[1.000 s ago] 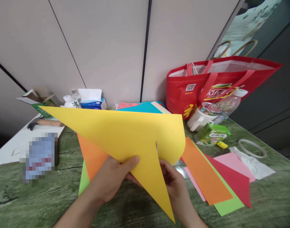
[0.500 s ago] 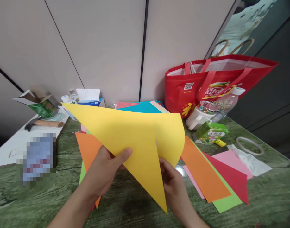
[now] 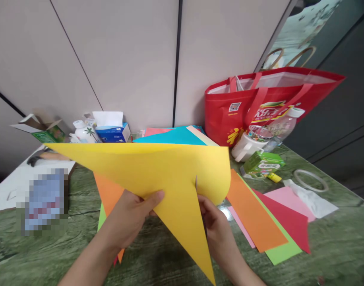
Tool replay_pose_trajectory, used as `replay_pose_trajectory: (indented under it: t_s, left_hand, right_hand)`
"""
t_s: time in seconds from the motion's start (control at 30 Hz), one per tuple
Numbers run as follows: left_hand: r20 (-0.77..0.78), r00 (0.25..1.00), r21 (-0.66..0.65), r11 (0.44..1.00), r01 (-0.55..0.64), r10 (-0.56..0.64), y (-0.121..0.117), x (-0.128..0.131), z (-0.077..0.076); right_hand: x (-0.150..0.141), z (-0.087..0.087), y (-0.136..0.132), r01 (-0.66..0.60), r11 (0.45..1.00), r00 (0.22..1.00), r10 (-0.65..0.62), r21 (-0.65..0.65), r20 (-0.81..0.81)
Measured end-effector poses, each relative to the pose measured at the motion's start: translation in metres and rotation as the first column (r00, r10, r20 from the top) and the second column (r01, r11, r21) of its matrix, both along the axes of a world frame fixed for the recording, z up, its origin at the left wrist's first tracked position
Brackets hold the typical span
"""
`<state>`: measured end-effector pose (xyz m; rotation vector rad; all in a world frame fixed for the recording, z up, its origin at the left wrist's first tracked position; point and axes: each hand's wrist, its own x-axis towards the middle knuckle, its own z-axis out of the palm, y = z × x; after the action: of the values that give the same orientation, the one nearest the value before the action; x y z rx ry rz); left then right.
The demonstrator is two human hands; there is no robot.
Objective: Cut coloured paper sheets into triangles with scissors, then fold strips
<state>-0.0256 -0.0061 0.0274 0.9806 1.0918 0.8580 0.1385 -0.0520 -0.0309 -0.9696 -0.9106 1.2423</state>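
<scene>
A large yellow paper sheet (image 3: pixel 146 167) is held up above the table, with a slit running up from its lower edge. My left hand (image 3: pixel 137 214) pinches the sheet's lower left edge, thumb on the front and fingers behind. Fingers curled, my right hand (image 3: pixel 213 222) is closed at the slit, partly behind the paper. A narrow sliver of scissors blade (image 3: pixel 196 182) shows at the top of the slit; the handles are hidden by my hand and the sheet. Right of the slit the paper curls backward.
Orange (image 3: pixel 256 214), green, red and pink paper pieces lie at right, near a tape roll (image 3: pixel 310 180). Behind are a green carton (image 3: pixel 262 165), white mug (image 3: pixel 246 147), bottle and red bag (image 3: pixel 223 111). At left are a hammer (image 3: pixel 51 155), tissue box (image 3: pixel 112 133) and more paper.
The yellow sheet's left tip swung inward and up, then dropped back out to the left. The slit closed up, then parted again at the blade. Both hands keep their hold.
</scene>
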Motion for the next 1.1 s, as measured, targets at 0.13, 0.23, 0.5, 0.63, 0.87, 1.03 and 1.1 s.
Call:
replay_pose_trajectory:
  t_s: [0.13, 0.23, 0.5, 0.63, 0.87, 1.03, 1.1]
  left_hand:
    - [-0.018, 1.0, -0.05, 0.999, -0.019, 0.018, 0.0, 0.001, 0.001]
    - [-0.01, 1.0, -0.075, 0.997, -0.006, 0.005, -0.001, 0.002, 0.0]
    - [0.048, 0.999, -0.068, 0.997, 0.022, -0.019, 0.0, 0.002, 0.003]
    - [0.012, 1.0, -0.063, 0.998, 0.013, -0.012, 0.0, 0.003, 0.004]
    - [0.002, 1.0, -0.074, 0.997, 0.014, -0.014, -0.001, 0.003, 0.003]
    - [0.018, 1.0, -0.093, 0.996, 0.002, -0.001, -0.001, 0.005, 0.004]
    - [0.024, 1.0, -0.104, 0.995, -0.005, 0.008, -0.001, 0.005, 0.004]
  right_hand:
    - [0.0, -0.001, 0.001, 0.0, 1.0, 1.0, -0.001, 0.007, 0.021]
    - [0.001, 0.0, 0.001, -0.001, 1.0, 1.0, 0.001, -0.017, 0.004]
    - [0.002, 0.004, 0.001, -0.003, 1.0, 0.998, 0.004, -0.028, 0.058]
    - [0.002, 0.008, 0.002, -0.01, 1.0, 0.997, 0.012, -0.022, 0.079]
    - [0.003, 0.009, 0.002, -0.007, 1.0, 0.996, 0.008, -0.009, 0.085]
    - [0.004, 0.009, 0.002, -0.018, 1.0, 0.994, 0.016, 0.022, 0.107]
    - [0.004, 0.009, 0.002, -0.017, 0.999, 0.992, 0.013, 0.029, 0.125]
